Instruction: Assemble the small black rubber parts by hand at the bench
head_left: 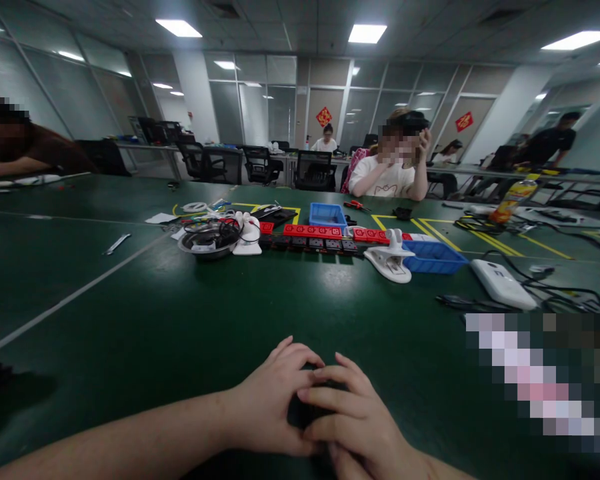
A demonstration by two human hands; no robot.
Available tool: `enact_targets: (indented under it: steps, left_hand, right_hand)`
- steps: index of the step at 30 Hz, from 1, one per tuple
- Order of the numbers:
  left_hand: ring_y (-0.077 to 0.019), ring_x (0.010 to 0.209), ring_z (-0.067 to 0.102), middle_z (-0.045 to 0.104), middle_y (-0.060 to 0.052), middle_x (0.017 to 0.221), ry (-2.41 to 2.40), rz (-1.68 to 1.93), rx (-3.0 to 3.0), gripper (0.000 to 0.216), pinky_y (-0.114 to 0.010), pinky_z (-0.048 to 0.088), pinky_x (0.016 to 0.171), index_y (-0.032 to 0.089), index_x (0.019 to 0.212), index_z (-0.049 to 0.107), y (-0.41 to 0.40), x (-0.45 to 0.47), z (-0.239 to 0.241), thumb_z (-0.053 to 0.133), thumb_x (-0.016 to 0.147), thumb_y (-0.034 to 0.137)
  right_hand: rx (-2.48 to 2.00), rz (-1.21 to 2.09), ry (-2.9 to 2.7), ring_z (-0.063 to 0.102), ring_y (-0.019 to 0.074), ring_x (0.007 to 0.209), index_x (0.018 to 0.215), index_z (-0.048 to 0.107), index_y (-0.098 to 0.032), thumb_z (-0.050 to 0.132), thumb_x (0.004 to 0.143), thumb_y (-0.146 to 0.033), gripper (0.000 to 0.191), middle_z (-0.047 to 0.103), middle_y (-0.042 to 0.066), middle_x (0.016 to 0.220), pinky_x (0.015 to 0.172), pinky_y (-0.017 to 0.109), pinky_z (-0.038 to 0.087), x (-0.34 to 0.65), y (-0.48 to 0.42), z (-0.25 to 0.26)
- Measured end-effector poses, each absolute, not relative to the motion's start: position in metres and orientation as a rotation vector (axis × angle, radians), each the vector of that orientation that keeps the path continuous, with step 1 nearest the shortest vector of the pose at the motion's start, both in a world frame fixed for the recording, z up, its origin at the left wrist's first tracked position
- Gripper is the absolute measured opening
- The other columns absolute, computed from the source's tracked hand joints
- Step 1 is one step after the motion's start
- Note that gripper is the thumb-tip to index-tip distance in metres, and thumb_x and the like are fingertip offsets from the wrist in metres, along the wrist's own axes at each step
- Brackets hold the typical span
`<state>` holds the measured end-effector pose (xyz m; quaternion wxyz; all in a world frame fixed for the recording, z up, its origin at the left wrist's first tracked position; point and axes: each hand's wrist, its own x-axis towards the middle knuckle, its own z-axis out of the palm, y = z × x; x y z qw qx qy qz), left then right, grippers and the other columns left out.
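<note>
My left hand and my right hand lie together on the green table at the near edge. Their fingers are curled and overlap. A small dark thing shows in the gap between them; I cannot make out what it is. The right hand's fingers rest across the left hand's fingertips. Nothing else lies within reach of the hands.
Across the middle of the table lie a metal bowl with cables, red power strips, two blue bins, white clip stands and a white box with cords. A person sits opposite.
</note>
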<state>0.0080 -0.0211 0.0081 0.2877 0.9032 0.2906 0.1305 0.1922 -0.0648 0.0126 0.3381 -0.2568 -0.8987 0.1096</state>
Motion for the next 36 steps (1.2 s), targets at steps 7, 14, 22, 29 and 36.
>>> enact_targets:
  steps: [7,14,22,29,36]
  left_hand:
    - [-0.0292,0.112,0.043,0.046,-0.009,0.12,0.824,0.419,2.449,0.079,-0.058,0.011,0.104,0.022,0.122,0.042,-0.024,0.01,0.007,0.071,0.055,0.054]
    - [-0.0265,0.098,0.049,0.052,-0.005,0.099,1.036,0.631,2.51,0.067,-0.056,0.01,0.106,0.019,0.097,0.052,-0.04,0.017,0.004,0.068,0.049,0.063]
    - [-0.0219,0.094,0.049,0.052,-0.002,0.093,1.038,0.545,2.498,0.041,-0.052,0.007,0.107,0.019,0.086,0.058,-0.036,0.016,0.006,0.072,0.053,0.039]
    - [-0.021,0.098,0.049,0.053,0.0,0.099,0.879,0.478,2.406,0.047,-0.047,0.015,0.106,0.024,0.095,0.059,-0.026,0.015,0.001,0.076,0.051,0.03]
    - [-0.0291,0.119,0.034,0.04,-0.003,0.128,0.699,0.396,2.546,0.052,-0.043,0.025,0.102,0.029,0.104,0.06,-0.014,0.006,0.0,0.076,0.056,0.038]
  right_hand:
    - [-0.923,0.464,-2.071,0.048,0.023,0.1,0.112,0.045,-0.019,0.052,0.079,-0.029,0.035,0.052,0.009,0.107,0.088,0.041,0.039,0.191,-0.069,0.01]
    - [-1.144,0.537,-1.973,0.045,0.0205,0.076,0.085,0.046,-0.018,0.058,0.074,-0.041,0.029,0.049,0.004,0.084,0.067,0.036,0.038,0.184,-0.069,0.0]
    - [-1.113,0.381,-2.082,0.045,0.0202,0.077,0.082,0.049,-0.017,0.061,0.068,-0.02,0.019,0.05,0.004,0.082,0.068,0.036,0.037,0.18,-0.069,0.009]
    - [-0.9,0.383,-2.171,0.049,0.0202,0.088,0.098,0.054,-0.019,0.048,0.068,-0.01,0.031,0.057,0.005,0.093,0.077,0.037,0.039,0.182,-0.071,0.016]
    - [-0.763,0.373,-2.36,0.048,0.0189,0.106,0.091,0.06,-0.025,0.042,0.065,-0.004,0.038,0.064,-0.003,0.102,0.101,0.043,0.022,0.19,-0.07,0.022]
